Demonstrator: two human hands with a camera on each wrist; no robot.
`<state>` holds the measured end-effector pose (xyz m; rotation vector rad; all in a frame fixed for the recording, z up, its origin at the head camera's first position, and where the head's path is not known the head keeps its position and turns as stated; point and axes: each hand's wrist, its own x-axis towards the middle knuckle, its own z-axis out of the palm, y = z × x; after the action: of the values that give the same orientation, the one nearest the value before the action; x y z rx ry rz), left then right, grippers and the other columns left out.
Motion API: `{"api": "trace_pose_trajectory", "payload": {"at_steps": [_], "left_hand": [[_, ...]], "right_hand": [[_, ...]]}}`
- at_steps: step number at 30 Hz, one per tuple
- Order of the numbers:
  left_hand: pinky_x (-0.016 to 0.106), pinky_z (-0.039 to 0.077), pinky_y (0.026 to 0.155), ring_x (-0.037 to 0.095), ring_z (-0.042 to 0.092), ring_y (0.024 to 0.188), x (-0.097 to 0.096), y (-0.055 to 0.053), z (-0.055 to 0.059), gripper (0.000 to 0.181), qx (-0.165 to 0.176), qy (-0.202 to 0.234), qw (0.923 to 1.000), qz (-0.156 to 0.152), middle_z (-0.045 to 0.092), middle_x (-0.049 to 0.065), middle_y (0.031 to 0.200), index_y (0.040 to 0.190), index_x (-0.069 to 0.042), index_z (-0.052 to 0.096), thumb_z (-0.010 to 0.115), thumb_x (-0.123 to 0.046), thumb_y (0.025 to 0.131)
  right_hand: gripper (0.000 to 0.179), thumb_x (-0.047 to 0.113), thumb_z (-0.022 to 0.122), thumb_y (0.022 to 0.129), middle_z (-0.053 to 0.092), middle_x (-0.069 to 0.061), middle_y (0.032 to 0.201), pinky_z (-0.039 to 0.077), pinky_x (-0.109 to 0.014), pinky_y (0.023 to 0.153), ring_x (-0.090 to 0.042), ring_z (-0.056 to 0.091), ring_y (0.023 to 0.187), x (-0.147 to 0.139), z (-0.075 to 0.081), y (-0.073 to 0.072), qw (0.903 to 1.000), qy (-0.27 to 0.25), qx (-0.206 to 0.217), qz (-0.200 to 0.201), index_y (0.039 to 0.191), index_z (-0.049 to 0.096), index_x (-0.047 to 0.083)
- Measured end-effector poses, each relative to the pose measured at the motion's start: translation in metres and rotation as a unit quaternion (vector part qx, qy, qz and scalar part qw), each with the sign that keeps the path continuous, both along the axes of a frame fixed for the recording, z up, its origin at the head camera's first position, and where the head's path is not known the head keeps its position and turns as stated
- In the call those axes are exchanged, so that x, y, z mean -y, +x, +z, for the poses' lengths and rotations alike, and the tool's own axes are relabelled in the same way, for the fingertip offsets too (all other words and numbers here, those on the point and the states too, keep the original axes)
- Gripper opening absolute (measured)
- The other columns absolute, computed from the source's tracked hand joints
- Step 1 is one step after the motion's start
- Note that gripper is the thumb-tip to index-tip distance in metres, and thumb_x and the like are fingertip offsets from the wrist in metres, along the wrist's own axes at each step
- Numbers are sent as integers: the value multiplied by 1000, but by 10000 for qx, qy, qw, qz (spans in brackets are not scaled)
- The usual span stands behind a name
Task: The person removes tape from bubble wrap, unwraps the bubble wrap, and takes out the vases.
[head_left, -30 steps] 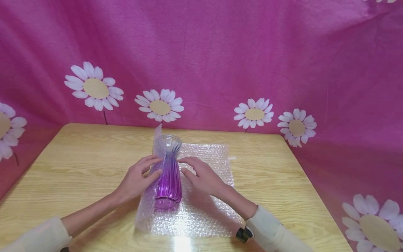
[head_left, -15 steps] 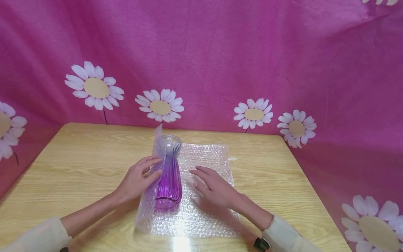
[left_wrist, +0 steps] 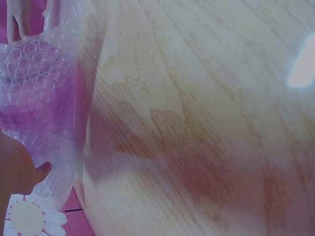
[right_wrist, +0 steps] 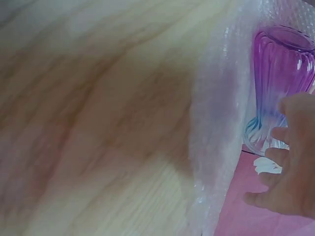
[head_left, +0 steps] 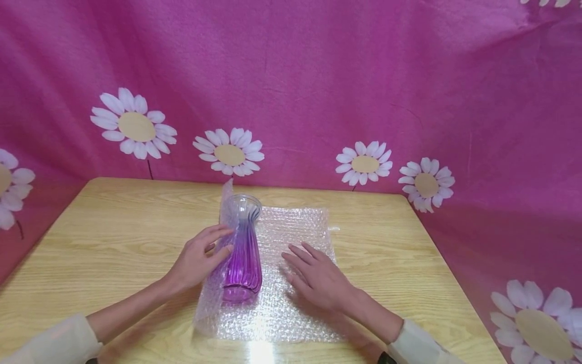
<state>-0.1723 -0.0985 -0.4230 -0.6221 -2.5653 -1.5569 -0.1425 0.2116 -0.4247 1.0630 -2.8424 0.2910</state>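
A ribbed glass vase [head_left: 244, 253], purple at the base and fading to clear at its mouth, is on a sheet of bubble wrap [head_left: 295, 227]. Its mouth is toward the back, its base toward the front. The wrap's left flap is raised along the vase's left side. Against that flap rests my left hand [head_left: 195, 258], thumb and fingertips spread beside the vase; the left wrist view has the hand [left_wrist: 17, 164] touching the wrap. My right hand [head_left: 320, 278], fingers spread, is over the wrap's right part, apart from the vase and holding nothing.
A wooden table [head_left: 136, 222] carries everything. Behind and beside it hangs a pink cloth [head_left: 300, 91] printed with white daisies. A small whitish strip [head_left: 334, 229] sticks out at the wrap's right edge.
My right hand has left the vase's right side and moved right and toward me, its fingers spreading over the wrap. The left hand and the vase have stayed in place.
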Motion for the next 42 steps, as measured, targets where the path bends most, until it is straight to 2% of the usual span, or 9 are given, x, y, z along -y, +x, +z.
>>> {"api": "trace_pose_trajectory", "payload": {"at_steps": [6, 13, 17, 23, 28, 35, 42], "left_hand": [[52, 46, 101, 41, 46, 132, 1, 0, 0, 41, 21, -9, 10000, 12, 50, 19, 144, 134, -2, 61, 67, -18, 97], [51, 46, 101, 41, 46, 132, 1, -1, -1, 41, 37, 15, 10000, 7, 50, 18, 144, 134, -2, 61, 67, -17, 96], [52, 46, 101, 42, 45, 132, 1, -1, 0, 41, 60, 41, 10000, -6, 49, 19, 144, 134, -3, 61, 67, -17, 96], [53, 45, 101, 42, 45, 133, 2, 0, 0, 41, 105, 57, 9999, -15, 49, 19, 145, 135, -3, 61, 67, -17, 97], [53, 45, 101, 42, 44, 133, 2, 0, 0, 41, 126, 47, 9999, -12, 48, 19, 145, 135, -3, 61, 66, -18, 97], [53, 45, 101, 42, 44, 134, 2, 1, 0, 41, 177, 118, 9998, -17, 48, 19, 146, 135, -3, 61, 66, -18, 97], [52, 46, 101, 41, 42, 135, 2, 1, -1, 42, 187, 173, 9997, -26, 48, 20, 146, 136, -2, 59, 65, -18, 98]], "right_hand": [[50, 31, 51, 103, 42, -14, 153, 27, -53, 116, -37, 31, 143, -6, -5, 5, 9999, 47, -132, -43, 148, 48, 10], [52, 31, 49, 104, 44, -16, 151, 25, -50, 117, -33, 35, 142, -11, -8, 8, 9990, 187, -263, 315, 148, 46, 5], [52, 32, 45, 106, 42, -16, 153, 24, -50, 118, -32, 33, 143, -15, -13, 11, 9989, 276, -50, 378, 150, 44, 4], [56, 38, 40, 107, 34, -13, 158, 18, -49, 120, -28, 27, 147, -19, -22, 18, 9982, 155, 524, 246, 154, 37, 9], [56, 41, 40, 107, 33, -13, 158, 20, -52, 119, -28, 27, 146, -20, -28, 22, 9984, 61, 529, 181, 154, 37, 12], [57, 50, 35, 106, 27, -8, 161, 19, -66, 113, -42, 22, 145, -17, -32, 28, 9966, 49, 779, -259, 157, 33, 24], [58, 51, 34, 106, 25, -8, 162, 15, -66, 114, -43, 20, 146, -16, -37, 28, 9969, 106, 721, -301, 157, 32, 24]]}}
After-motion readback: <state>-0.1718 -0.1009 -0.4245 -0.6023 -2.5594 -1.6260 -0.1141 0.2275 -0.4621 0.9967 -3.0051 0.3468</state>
